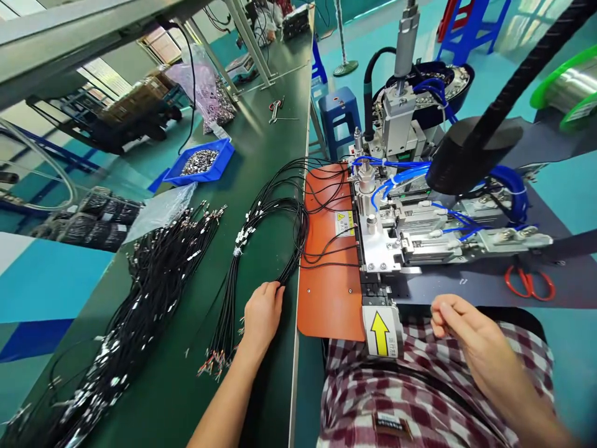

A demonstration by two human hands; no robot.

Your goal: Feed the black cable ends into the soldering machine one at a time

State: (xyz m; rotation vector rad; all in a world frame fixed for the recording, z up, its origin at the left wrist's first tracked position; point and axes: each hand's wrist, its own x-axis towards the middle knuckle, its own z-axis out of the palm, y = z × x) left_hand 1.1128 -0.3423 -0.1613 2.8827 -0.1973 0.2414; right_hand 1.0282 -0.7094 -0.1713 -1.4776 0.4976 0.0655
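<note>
My left hand (pixel 262 314) rests on the green bench, fingers curled round a bunch of thin black wires (pixel 280 218) that loop up and over an orange plate (pixel 326 292) into a metal machine (pixel 396 224). My right hand (pixel 466 336) hovers over my checked lap, right of the machine's yellow arrow label (pixel 380 333). Its fingers are pinched together; what they hold, if anything, is too small to see. A tied bundle of black wires with bare ends (pixel 228 311) lies just left of my left hand.
A large heap of black wires (pixel 140 311) covers the bench's left side. A blue tray of small metal parts (pixel 200 163) sits farther back. Red scissors (pixel 529 283) lie right of the machine. Blue stools (pixel 340 115) stand on the teal floor behind.
</note>
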